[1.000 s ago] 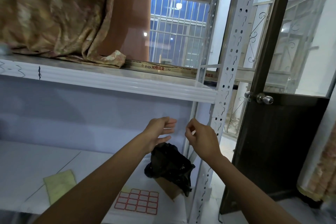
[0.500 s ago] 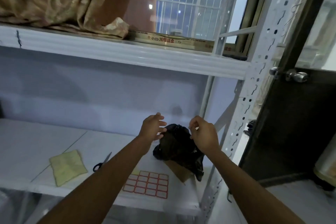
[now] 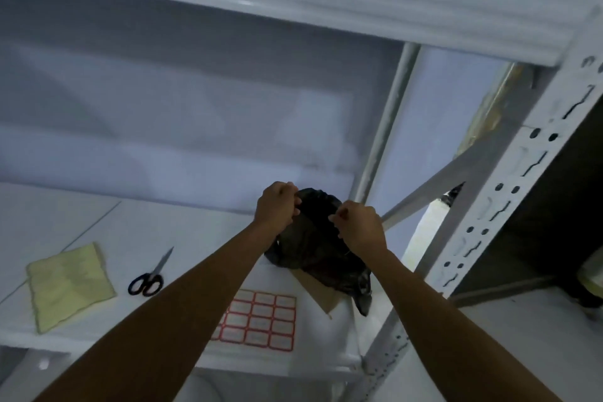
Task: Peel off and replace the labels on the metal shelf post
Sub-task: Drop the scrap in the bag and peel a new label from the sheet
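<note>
Well right of hands (image 3: pixel 313 222): post (image 3: pixel 509 192).

I see both hands, left (image 3: pixel 276 208) and right (image 3: pixel 359 226), pinching a black bag's (image 3: pixel 313 248) rim, label sheet (image 3: pixel 261 320) at six o'clock.

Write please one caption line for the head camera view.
Both hands, left hand and right hand, pinch a black plastic bag above a label sheet.

Single head-worn wide-angle view, aimed forward and down into the white shelf (image 3: pixel 182 232) bay from close range. Both forearms are seen entering from the bottom edge; the perforated shelf post (image 3: pixel 509 206) is framed at right.
</note>
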